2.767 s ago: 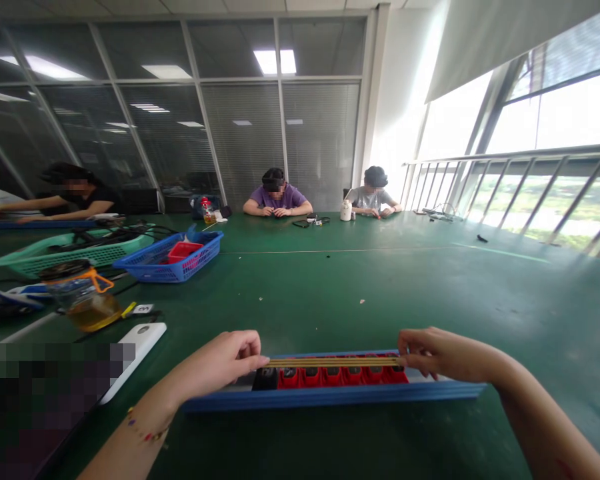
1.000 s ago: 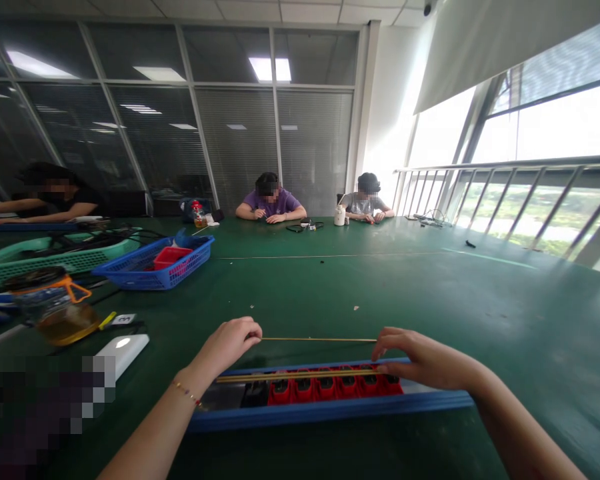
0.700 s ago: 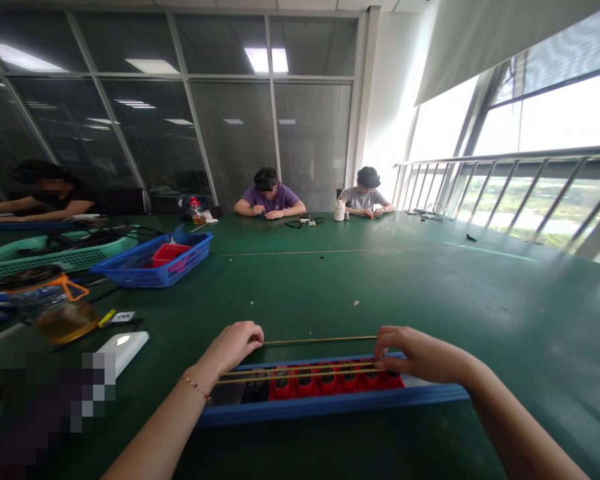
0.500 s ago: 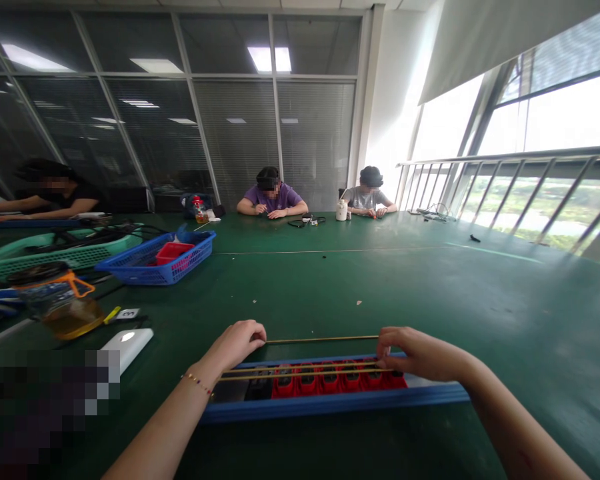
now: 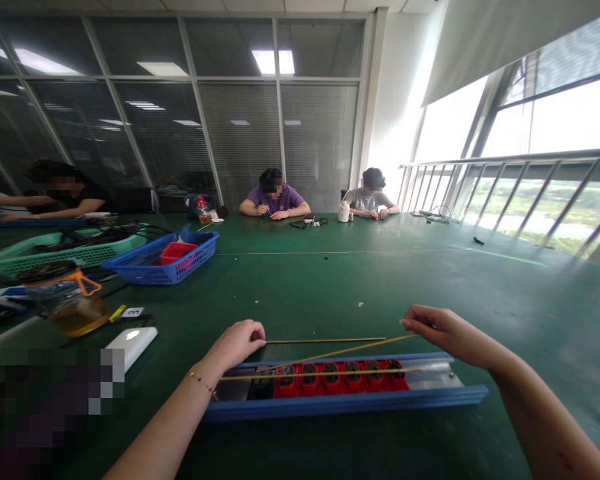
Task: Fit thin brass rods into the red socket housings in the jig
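My left hand (image 5: 243,339) is closed, its thumb and fingers at the left end of a thin wooden stick (image 5: 325,341) just beyond the blue-sided tray (image 5: 355,399). My right hand (image 5: 435,325) is raised over the tray's far right edge, fingers pinched at the right end of a second thin stick (image 5: 350,351). That stick slants down leftward across the tray. A third stick (image 5: 330,375) lies lengthwise over a row of several red holders (image 5: 340,385) with black pieces in them. The tray's bare metal floor (image 5: 427,378) shows at the right.
On the left stand a blue basket (image 5: 150,272) with a red box (image 5: 177,253), a green basket (image 5: 85,252), a jar of amber liquid (image 5: 80,317) and a white device (image 5: 137,340). Two people (image 5: 275,200) sit across the green table (image 5: 300,293); another is at far left.
My right hand has moved right and up, lifting the right end of one stick off the tray. My left hand stays nearly in place. The view has shifted slightly.
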Available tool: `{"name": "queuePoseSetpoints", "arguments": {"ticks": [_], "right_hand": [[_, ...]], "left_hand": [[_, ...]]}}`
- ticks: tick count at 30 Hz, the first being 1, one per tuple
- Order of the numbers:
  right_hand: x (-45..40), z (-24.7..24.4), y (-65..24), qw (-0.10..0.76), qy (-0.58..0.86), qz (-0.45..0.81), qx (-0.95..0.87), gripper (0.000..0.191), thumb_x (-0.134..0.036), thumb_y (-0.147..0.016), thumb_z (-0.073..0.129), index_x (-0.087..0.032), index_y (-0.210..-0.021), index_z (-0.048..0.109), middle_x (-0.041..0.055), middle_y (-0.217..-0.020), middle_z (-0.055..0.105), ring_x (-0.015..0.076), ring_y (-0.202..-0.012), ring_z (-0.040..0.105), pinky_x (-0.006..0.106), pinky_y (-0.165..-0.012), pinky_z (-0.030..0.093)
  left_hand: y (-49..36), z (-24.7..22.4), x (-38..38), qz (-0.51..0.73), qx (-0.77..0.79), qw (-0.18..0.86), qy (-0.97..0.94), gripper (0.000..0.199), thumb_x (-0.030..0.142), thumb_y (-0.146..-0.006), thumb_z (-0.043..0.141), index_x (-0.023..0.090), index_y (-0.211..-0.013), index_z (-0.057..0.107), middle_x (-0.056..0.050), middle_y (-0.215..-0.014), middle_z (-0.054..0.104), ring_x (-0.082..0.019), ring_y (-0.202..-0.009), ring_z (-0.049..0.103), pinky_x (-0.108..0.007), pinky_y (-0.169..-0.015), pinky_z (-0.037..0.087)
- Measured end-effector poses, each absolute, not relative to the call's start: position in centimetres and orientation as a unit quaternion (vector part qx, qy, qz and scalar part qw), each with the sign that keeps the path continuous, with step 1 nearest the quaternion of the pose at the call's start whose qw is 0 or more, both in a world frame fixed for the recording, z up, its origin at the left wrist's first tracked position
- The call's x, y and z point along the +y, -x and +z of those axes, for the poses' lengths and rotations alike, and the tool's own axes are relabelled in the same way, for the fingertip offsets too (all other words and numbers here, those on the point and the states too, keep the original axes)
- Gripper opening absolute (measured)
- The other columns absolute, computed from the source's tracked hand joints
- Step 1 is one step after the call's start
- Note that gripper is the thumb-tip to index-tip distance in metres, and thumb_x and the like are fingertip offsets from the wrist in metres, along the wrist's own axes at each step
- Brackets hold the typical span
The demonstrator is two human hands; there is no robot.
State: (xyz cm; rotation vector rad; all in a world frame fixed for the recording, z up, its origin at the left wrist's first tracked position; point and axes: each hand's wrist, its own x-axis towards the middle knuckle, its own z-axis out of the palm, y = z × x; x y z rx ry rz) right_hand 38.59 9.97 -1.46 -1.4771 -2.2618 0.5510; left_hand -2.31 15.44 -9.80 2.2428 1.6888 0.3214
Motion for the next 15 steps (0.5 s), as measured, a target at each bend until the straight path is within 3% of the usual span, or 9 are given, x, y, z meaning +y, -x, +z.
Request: {"name": "queuePoseSetpoints", "arguments": {"ticks": [9,15], "right_hand": [[11.5,-3.6,-40.6,0.176,0.578,0.144,-0.783,0.044,-0.057,-0.078,0.043,-0.018,-0.066,0.06,-0.0036,-0.051,0.045,0.0105,-0.049,0.038,0.022,-0.046,0.029],[12.7,-6.3,-38.1,0.185,0.548,0.181,-0.796,0.044,-0.056,-0.077,0.044,-0.017,-0.072,0.063,-0.0026,-0.056,0.05,0.0105,-0.051,0.04,0.022,-0.048,0.031]], "left_hand": [[2.3,-9.8,15.5,0.111,0.583,0.175,-0.786,0.017,0.035,-0.074,0.052,0.022,-0.075,0.062,0.0,-0.079,0.063,-0.014,-0.072,0.057,-0.023,-0.061,0.038],[2.2,-9.6,15.3,0.116,0.586,0.172,-0.783,0.021,0.039,-0.075,0.049,0.023,-0.074,0.063,0.0,-0.078,0.064,-0.015,-0.072,0.057,-0.023,-0.061,0.037]]}}
